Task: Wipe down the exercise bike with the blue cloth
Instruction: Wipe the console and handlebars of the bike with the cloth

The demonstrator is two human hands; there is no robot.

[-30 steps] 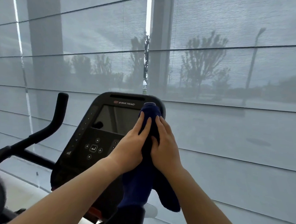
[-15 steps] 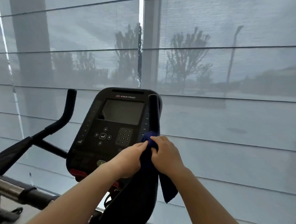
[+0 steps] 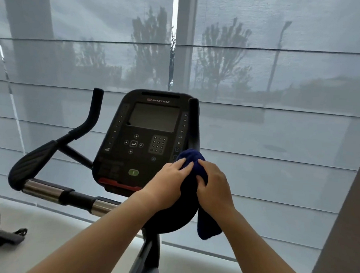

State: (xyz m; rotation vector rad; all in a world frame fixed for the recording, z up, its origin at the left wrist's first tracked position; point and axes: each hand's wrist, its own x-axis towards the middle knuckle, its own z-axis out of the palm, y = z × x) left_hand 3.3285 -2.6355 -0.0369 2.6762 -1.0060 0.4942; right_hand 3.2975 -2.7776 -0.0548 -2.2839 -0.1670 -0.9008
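Now the cloth (image 3: 191, 157) is being drawn down the right handlebar (image 3: 193, 124), having been carried from the bar's tip a second ago to its lower stretch beside the console (image 3: 145, 138). It is being clamped around the bar between the left hand (image 3: 168, 177) and the right hand (image 3: 213, 183), which are being pressed close together (a loose tail is being left hanging below). The upper bar is probably done; the left handlebar (image 3: 92, 115) is being left untouched.
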